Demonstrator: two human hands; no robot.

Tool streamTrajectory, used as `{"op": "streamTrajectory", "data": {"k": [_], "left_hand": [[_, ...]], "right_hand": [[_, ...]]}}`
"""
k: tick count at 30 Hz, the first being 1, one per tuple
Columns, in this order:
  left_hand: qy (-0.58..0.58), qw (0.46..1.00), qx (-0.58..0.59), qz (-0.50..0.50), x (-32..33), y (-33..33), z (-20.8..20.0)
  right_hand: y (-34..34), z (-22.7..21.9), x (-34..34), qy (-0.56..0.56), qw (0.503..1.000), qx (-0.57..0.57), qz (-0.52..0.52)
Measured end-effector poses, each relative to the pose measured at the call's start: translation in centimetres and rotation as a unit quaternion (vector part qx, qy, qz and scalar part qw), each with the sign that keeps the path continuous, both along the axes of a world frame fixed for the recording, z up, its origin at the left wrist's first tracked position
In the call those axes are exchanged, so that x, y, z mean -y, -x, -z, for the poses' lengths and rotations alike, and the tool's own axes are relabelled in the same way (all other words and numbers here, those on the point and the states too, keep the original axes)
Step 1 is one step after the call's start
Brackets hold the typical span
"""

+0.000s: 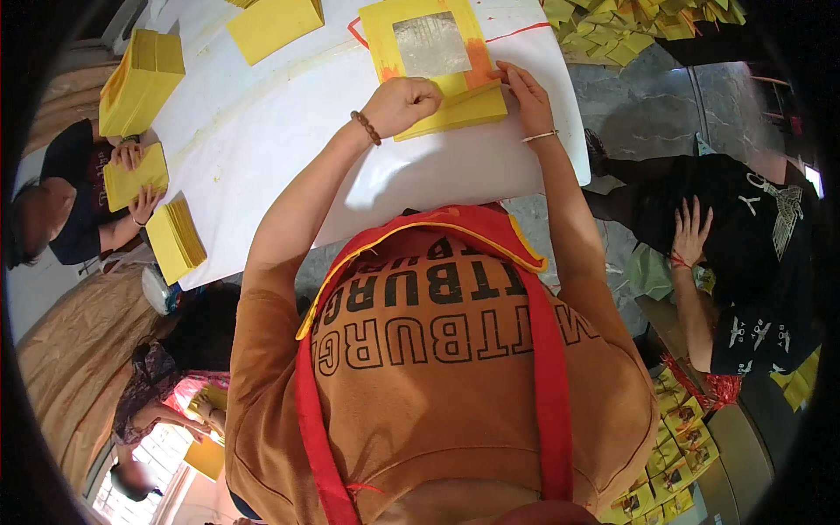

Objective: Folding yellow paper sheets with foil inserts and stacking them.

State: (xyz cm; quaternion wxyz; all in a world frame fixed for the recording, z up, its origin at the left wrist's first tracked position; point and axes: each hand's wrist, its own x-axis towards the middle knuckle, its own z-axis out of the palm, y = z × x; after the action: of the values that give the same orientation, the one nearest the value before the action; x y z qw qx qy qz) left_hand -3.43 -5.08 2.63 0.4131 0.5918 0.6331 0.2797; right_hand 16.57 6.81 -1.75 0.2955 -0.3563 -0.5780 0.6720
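On the white table in front of me lies a stack of yellow paper sheets [468,112]. Its top sheet [382,39] has a silvery square [430,45] in the middle and orange smears, and its near edge is turned up in a fold. My left hand [402,103], with a beaded bracelet at the wrist, is closed at the left end of that fold; its fingertips are hidden. My right hand [525,94], wearing a bangle, rests at the right end of the fold with fingers stretched out, touching the paper's edge.
Yellow paper bundles stand on the white table [262,131]: a tall one [144,79] and a fanned one [177,241] at left, another [276,26] at the far side. A person [79,184] at left handles a yellow stack. Another person [726,236] is close at my right.
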Motion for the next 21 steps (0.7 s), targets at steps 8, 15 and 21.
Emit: {"op": "streamTrajectory", "data": {"k": [8, 15, 21], "left_hand": [[-0.247, 0.923, -0.292, 0.034, 1.3, -2.9, 0.2], [-0.151, 0.981, -0.115, 0.03, 0.7, -1.4, -0.4], [-0.035, 0.998, -0.051, -0.028, 0.1, -0.8, -0.8]], "right_hand": [[0.0, -0.5, 0.3, 0.004, 1.0, -0.015, -0.004], [-0.5, -0.1, 0.2, 0.008, 0.998, -0.049, -0.024], [-0.9, -0.3, 0.3, -0.015, 0.998, -0.033, -0.046]]}}
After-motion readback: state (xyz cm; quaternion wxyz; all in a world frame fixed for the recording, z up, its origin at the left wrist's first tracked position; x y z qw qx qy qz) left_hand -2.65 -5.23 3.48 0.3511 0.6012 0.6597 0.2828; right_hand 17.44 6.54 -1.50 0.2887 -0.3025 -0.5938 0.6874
